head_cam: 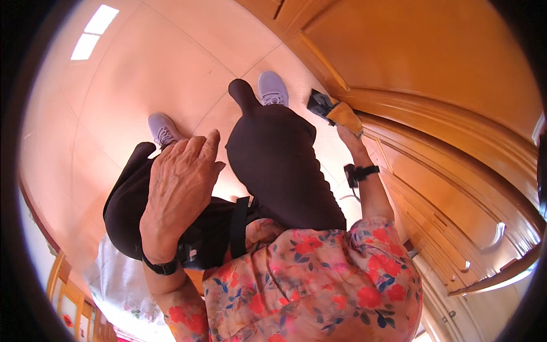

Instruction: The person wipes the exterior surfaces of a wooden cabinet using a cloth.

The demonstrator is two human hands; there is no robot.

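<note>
Low beside a wooden door, my right hand (347,133) is largely covered by a folded black and mustard-yellow cloth (344,117) that it grips. The cloth lies at the lower edge of the door panel (427,55); whether it touches the wood I cannot tell. My left hand (181,179) is raised over my left thigh, its back towards me and the thumb a little apart from the fingers. It appears to hold nothing, though its palm is hidden.
Pale floor tiles (171,60) stretch ahead, under my lavender shoes (273,87). Wooden door moulding (448,171) runs close along my right side. A whitish cloth cover (124,282) shows at my lower left, near wooden furniture (70,299).
</note>
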